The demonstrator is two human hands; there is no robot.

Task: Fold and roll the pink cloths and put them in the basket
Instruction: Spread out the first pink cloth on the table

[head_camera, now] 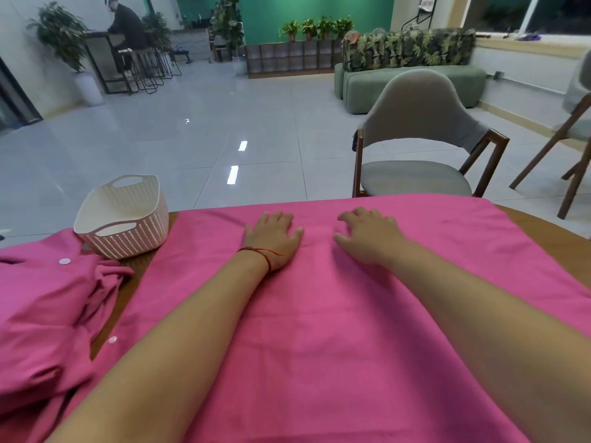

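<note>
In the head view, a white perforated basket [128, 241] is seen at the far left of the wooden tabletop [543, 231], with a handle cut-out at its near end and another at its far end, so that its long axis runs away from the camera. Only its own pale inner wall and floor are shown inside it. It stands just beside the far left corner of the spread pink cloth [319, 330], and its near side is touched by a crumpled pink cloth [41, 308] heaped at the left, on which a white button [65, 261] is visible.

The spread pink cloth is laid flat and mostly smooth over the middle of the tabletop. Its far edge runs left to right along the far side. Its near part is cut off by the lower frame, so its long axis cannot be told.

The left hand [271, 238], with a red string [262, 251] at the wrist, and the right hand [367, 238] are laid palm down on the cloth near its far edge, fingers extended, nothing being gripped.
</note>
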